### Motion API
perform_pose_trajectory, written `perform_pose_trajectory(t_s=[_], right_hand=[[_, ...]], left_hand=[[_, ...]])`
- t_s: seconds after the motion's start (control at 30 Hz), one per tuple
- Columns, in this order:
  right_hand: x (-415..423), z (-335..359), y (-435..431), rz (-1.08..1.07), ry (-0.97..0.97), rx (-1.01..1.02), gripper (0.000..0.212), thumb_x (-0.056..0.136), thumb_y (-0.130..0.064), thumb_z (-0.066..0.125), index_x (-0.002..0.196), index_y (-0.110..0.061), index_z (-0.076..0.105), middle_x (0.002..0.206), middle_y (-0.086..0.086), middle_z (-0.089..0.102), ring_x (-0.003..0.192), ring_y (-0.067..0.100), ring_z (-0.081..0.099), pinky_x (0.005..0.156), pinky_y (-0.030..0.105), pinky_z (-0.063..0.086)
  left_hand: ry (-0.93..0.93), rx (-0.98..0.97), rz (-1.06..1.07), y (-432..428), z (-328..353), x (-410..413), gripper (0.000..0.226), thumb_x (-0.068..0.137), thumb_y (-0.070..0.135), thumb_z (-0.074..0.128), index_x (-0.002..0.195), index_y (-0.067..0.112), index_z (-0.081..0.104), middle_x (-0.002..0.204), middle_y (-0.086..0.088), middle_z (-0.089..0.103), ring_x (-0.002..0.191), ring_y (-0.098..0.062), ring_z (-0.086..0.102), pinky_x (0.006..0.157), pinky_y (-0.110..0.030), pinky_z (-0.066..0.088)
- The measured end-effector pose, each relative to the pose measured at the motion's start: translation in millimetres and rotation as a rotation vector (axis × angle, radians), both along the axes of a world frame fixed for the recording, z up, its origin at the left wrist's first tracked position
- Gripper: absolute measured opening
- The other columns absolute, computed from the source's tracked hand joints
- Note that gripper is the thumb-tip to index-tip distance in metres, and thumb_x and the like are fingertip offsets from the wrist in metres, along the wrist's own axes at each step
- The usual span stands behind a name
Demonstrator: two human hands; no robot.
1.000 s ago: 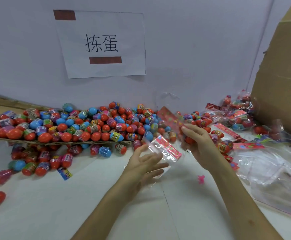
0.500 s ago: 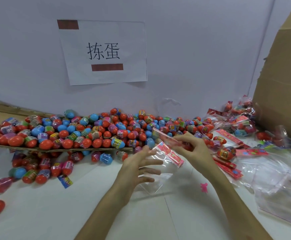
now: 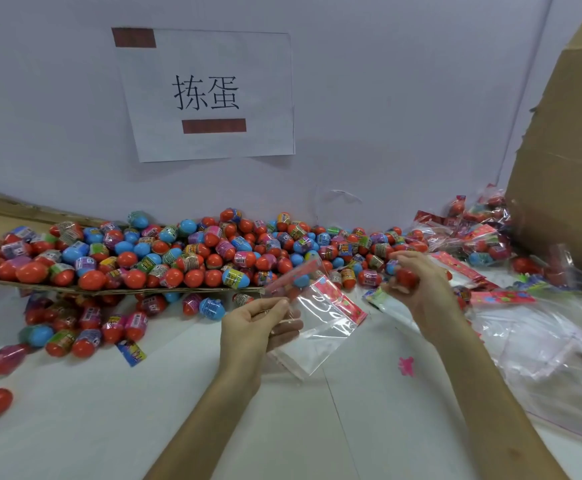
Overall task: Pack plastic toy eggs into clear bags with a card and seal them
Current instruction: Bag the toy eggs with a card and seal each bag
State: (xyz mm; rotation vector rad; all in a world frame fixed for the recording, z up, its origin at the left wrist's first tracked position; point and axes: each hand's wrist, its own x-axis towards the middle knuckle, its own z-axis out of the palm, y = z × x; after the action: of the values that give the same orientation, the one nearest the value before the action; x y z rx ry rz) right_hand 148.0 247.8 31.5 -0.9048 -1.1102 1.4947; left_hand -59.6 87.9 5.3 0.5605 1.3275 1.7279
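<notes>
Back wall (image 3: 403,98) is plain pale lilac, evenly lit. A white paper sheet (image 3: 248,64) printed with two black characters is fixed to it by brown tape strips (image 3: 214,126). A white table (image 3: 74,427) is seen below. A cardboard panel (image 3: 566,150) is stood at the right.

Light's even, fairly bright and diffuse; can't tell the source. Cool cast on the wall (image 3: 403,98). Only a soft shadow on the table (image 3: 74,427) below the clear bag (image 3: 320,327), which shows glare streaks. Your right hand (image 3: 424,296) and its red egg (image 3: 406,277) are motion-blurred. Wide-angle bends the edges; the loose bags (image 3: 542,334) far right look smeared.
</notes>
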Motion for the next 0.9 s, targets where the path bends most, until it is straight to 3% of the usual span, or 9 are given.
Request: perform_pose_trajectory(t_s=[0.13, 0.23, 0.33, 0.4, 0.6, 0.7, 0.77, 0.9], right_hand=[[-36, -3, -31, 0.546, -0.228, -0.095, 0.032, 0.087, -0.049, 0.070, 0.093, -0.019, 0.078, 0.075, -0.002, 0.061, 0.062, 0.012, 0.055, 0.058, 0.028, 0.052], [-57, -13, -52, 0.699, -0.411, -0.033, 0.032, 0.088, -0.054, 0.072, 0.095, -0.023, 0.078, 0.068, -0.009, 0.060, 0.062, 0.012, 0.054, 0.061, 0.027, 0.052], [-66, -18, -62, 0.582, -0.408, 0.109, 0.020, 0.092, -0.037, 0.074, 0.088, -0.018, 0.078, 0.064, -0.008, 0.055, 0.060, 0.011, 0.053, 0.060, 0.026, 0.051], [-69, -20, -65, 0.509, -0.374, 0.143, 0.017, 0.095, -0.027, 0.071, 0.088, -0.012, 0.077, 0.066, -0.003, 0.056, 0.059, 0.013, 0.054, 0.058, 0.027, 0.050], [-68, -23, -66, 0.368, -0.426, 0.338, 0.019, 0.095, -0.026, 0.072, 0.078, -0.018, 0.074, 0.062, -0.007, 0.057, 0.054, 0.008, 0.050, 0.053, 0.020, 0.044], [-69, -27, -61, -0.014, -0.560, 0.619, 0.024, 0.088, -0.018, 0.079, 0.070, -0.023, 0.063, 0.068, -0.011, 0.056, 0.063, 0.006, 0.051, 0.060, 0.018, 0.044], [-68, -28, -60, -0.214, -0.649, 0.832, 0.026, 0.083, -0.011, 0.083, 0.076, -0.022, 0.061, 0.077, -0.011, 0.055, 0.071, 0.009, 0.053, 0.063, 0.016, 0.045], [-71, -32, -67, -0.077, -0.715, 1.093, 0.019, 0.082, -0.008, 0.083, 0.089, -0.014, 0.067, 0.091, -0.008, 0.056, 0.074, 0.008, 0.055, 0.065, 0.014, 0.051]], left_hand=[[0.012, 0.013, 0.086, 1, 1, -1, 0.016, 0.093, 0.011, 0.074, 0.096, -0.004, 0.076, 0.081, -0.016, 0.078, 0.067, -0.020, 0.076, 0.059, -0.023, 0.059], [0.058, 0.029, 0.141, 1, 1, -2, 0.016, 0.092, 0.013, 0.075, 0.094, -0.003, 0.075, 0.078, -0.015, 0.078, 0.067, -0.021, 0.077, 0.058, -0.022, 0.059], [0.115, 0.025, 0.161, 2, 1, 0, 0.017, 0.094, 0.018, 0.074, 0.094, 0.000, 0.075, 0.078, -0.011, 0.078, 0.070, -0.023, 0.078, 0.059, -0.023, 0.060], [0.057, 0.018, 0.152, 1, 2, 1, 0.020, 0.094, 0.021, 0.074, 0.095, 0.001, 0.074, 0.080, -0.011, 0.078, 0.071, -0.023, 0.077, 0.062, -0.026, 0.061], [-0.225, 0.005, 0.006, 2, 2, 0, 0.031, 0.095, 0.022, 0.072, 0.118, 0.002, 0.067, 0.105, -0.017, 0.076, 0.093, -0.030, 0.077, 0.077, -0.036, 0.063], [-0.088, 0.022, 0.157, 2, 4, 0, 0.037, 0.091, 0.019, 0.078, 0.121, 0.010, 0.059, 0.110, -0.012, 0.074, 0.096, -0.023, 0.076, 0.080, -0.034, 0.061], [0.048, 0.075, 0.129, 1, 5, 0, 0.051, 0.083, 0.028, 0.086, 0.123, 0.018, 0.057, 0.117, -0.008, 0.073, 0.100, -0.018, 0.075, 0.084, -0.032, 0.060], [0.161, 0.094, -0.160, 0, 8, 12, 0.092, 0.061, 0.061, 0.085, 0.142, 0.033, 0.050, 0.135, 0.006, 0.066, 0.122, -0.012, 0.066, 0.106, -0.042, 0.053]])
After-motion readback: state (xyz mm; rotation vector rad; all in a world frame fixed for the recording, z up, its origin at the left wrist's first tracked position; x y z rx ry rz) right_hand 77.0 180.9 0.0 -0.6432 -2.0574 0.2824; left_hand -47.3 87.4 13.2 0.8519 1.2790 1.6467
